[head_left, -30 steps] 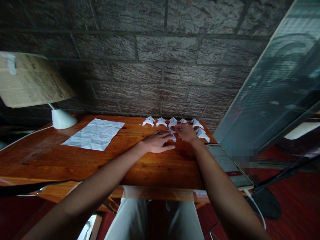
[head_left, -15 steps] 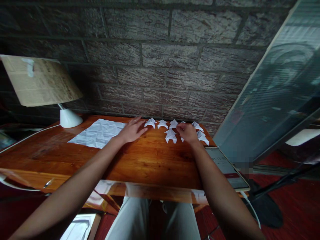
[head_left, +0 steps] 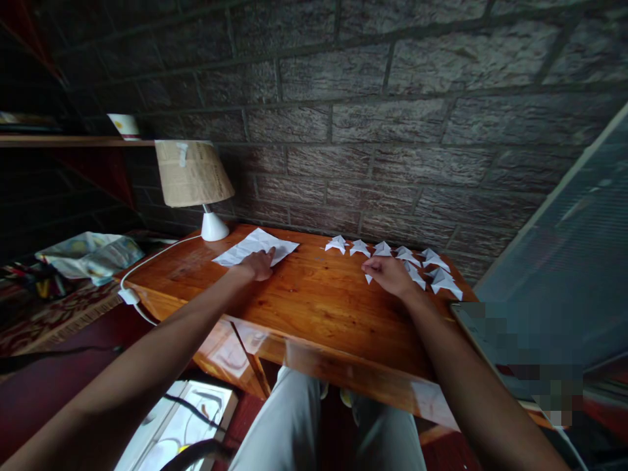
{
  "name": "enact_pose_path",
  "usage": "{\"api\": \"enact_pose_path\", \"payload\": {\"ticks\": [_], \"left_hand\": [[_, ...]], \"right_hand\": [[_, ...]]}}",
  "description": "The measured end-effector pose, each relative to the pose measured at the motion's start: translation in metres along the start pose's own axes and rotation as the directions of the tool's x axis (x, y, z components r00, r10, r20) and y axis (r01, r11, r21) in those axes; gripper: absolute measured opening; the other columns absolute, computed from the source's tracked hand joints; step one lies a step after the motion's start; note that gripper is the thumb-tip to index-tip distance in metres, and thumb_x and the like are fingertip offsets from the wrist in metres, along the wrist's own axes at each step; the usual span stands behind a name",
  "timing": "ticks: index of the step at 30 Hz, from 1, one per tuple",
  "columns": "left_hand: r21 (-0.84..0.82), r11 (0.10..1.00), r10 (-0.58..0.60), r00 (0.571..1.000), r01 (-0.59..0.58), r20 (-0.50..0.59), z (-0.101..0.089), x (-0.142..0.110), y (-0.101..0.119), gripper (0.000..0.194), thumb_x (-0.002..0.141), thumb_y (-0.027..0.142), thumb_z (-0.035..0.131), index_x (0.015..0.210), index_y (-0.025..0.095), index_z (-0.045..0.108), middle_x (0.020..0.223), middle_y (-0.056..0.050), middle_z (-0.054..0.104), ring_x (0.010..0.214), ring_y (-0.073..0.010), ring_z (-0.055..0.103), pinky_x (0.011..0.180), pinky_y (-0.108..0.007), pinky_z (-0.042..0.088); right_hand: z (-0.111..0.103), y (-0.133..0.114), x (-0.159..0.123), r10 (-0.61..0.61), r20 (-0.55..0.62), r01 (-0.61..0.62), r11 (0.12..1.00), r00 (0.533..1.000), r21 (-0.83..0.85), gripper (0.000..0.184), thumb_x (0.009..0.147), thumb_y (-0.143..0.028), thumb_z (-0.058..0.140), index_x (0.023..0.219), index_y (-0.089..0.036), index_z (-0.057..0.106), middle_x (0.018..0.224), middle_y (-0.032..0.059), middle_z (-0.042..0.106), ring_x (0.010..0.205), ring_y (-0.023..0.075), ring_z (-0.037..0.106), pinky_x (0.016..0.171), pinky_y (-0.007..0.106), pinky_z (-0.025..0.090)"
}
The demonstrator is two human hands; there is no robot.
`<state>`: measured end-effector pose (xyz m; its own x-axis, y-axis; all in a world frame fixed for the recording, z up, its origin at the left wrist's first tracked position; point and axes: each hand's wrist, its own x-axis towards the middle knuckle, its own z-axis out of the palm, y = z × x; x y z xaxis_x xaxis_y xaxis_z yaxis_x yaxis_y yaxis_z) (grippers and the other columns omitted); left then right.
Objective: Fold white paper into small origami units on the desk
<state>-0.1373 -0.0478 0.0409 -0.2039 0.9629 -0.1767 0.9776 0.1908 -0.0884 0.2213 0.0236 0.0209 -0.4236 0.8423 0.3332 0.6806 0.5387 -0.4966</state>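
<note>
One wooden desk (head_left: 318, 294), brickwork (head_left: 304, 98), left fingers (head_left: 269, 257) parted on paper (head_left: 258, 240), right fingers' (head_left: 375, 263) hold unclear.

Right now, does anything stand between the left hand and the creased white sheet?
Nothing visible does: the left hand overlaps the near edge of the creased white sheet. The lamp stands off to the sheet's left, and the folded paper pieces sit away to its right.

The left hand (head_left: 257, 265) lies over the near edge of a creased white sheet (head_left: 249, 246) beside a lamp (head_left: 193, 175); the right hand (head_left: 389, 273) partly hides folded papers (head_left: 360, 248) on the wooden table (head_left: 318, 304).
</note>
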Motion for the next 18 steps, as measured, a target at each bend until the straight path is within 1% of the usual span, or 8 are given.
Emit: {"api": "enact_pose_path", "payload": {"ticks": [2, 3, 4, 8, 11, 13, 15, 18], "left_hand": [[-0.009, 1.000, -0.017, 1.000, 0.017, -0.009, -0.003, 0.004, 0.003, 0.082, 0.092, 0.048, 0.050, 0.158, 0.006, 0.024, 0.150, -0.032, 0.047, 0.132, -0.0429, 0.055, 0.102, -0.047, 0.047], [-0.012, 1.000, -0.023, 1.000, 0.022, -0.021, -0.003, 0.005, 0.004, 0.083, 0.093, 0.053, 0.048, 0.157, 0.005, 0.025, 0.149, -0.032, 0.048, 0.132, -0.0433, 0.055, 0.102, -0.048, 0.046], [-0.013, 1.000, -0.027, 0.999, 0.026, -0.033, -0.003, 0.007, 0.006, 0.083, 0.094, 0.054, 0.046, 0.157, 0.005, 0.026, 0.147, -0.033, 0.049, 0.132, -0.0432, 0.055, 0.103, -0.049, 0.046], [-0.009, 0.999, -0.047, 0.997, 0.046, -0.069, 0.002, 0.011, 0.017, 0.075, 0.096, 0.037, 0.047, 0.158, 0.003, 0.022, 0.143, -0.034, 0.052, 0.131, -0.0422, 0.056, 0.103, -0.050, 0.046], [-0.021, 0.997, -0.070, 0.993, 0.068, -0.093, 0.004, 0.015, 0.021, 0.070, 0.099, 0.033, 0.036, 0.158, 0.000, 0.018, 0.142, -0.036, 0.052, 0.128, -0.0425, 0.058, 0.101, -0.051, 0.047], [-0.022, 0.997, -0.077, 0.992, 0.075, -0.103, 0.004, 0.018, 0.021, 0.069, 0.099, 0.030, 0.034, 0.158, -0.002, 0.017, 0.140, -0.037, 0.053, 0.127, -0.0428, 0.060, 0.101, -0.051, 0.047], [-0.012, 0.997, -0.074, 0.991, 0.073, -0.109, 0.004, 0.019, 0.020, 0.075, 0.097, 0.034, 0.038, 0.158, -0.002, 0.015, 0.141, -0.037, 0.052, 0.128, -0.0440, 0.058, 0.102, -0.051, 0.046], [0.004, 0.998, -0.059, 0.993, 0.060, -0.102, 0.004, 0.020, 0.020, 0.083, 0.096, 0.047, 0.041, 0.158, -0.001, 0.015, 0.144, -0.038, 0.049, 0.130, -0.0461, 0.055, 0.103, -0.052, 0.045]], "right_hand": [[0.001, -0.002, 0.000, 0.004, -0.001, -0.004, 1.000, 1.000, -0.005, 0.019, 0.086, -0.028, 0.060, 0.085, -0.021, 0.077, 0.075, 0.0011, 0.076, 0.068, 0.0162, 0.067, 0.069, 0.026, 0.047], [0.002, -0.002, -0.001, 0.007, 0.004, -0.007, 1.000, 1.000, -0.005, 0.019, 0.086, -0.028, 0.059, 0.085, -0.021, 0.077, 0.076, 0.0014, 0.076, 0.068, 0.0163, 0.067, 0.070, 0.026, 0.047], [0.002, -0.003, -0.001, 0.008, 0.010, -0.008, 1.000, 1.000, -0.002, 0.019, 0.086, -0.027, 0.059, 0.085, -0.020, 0.077, 0.077, 0.0018, 0.077, 0.069, 0.0164, 0.067, 0.071, 0.026, 0.047], [0.004, -0.007, -0.002, 0.001, 0.017, -0.001, 1.000, 1.000, 0.015, 0.020, 0.087, -0.026, 0.058, 0.086, -0.019, 0.077, 0.079, 0.0023, 0.077, 0.071, 0.0162, 0.068, 0.072, 0.026, 0.047], [0.004, -0.009, -0.003, -0.008, 0.012, 0.008, 0.999, 1.000, 0.038, 0.021, 0.088, -0.028, 0.058, 0.086, -0.019, 0.077, 0.075, 0.0016, 0.076, 0.068, 0.0159, 0.067, 0.070, 0.025, 0.047], [0.004, -0.010, -0.003, -0.017, 0.005, 0.017, 0.998, 1.000, 0.052, 0.021, 0.088, -0.028, 0.058, 0.085, -0.020, 0.076, 0.075, 0.0013, 0.076, 0.067, 0.0159, 0.067, 0.069, 0.025, 0.048], [0.004, -0.012, -0.003, -0.029, -0.004, 0.029, 0.997, 1.000, 0.066, 0.020, 0.088, -0.028, 0.058, 0.085, -0.021, 0.076, 0.077, 0.0013, 0.077, 0.068, 0.0159, 0.068, 0.069, 0.025, 0.048], [0.004, -0.013, -0.003, -0.041, -0.011, 0.041, 0.996, 0.999, 0.085, 0.020, 0.088, -0.027, 0.058, 0.085, -0.021, 0.076, 0.078, 0.0014, 0.077, 0.069, 0.0163, 0.069, 0.071, 0.026, 0.049]]}}
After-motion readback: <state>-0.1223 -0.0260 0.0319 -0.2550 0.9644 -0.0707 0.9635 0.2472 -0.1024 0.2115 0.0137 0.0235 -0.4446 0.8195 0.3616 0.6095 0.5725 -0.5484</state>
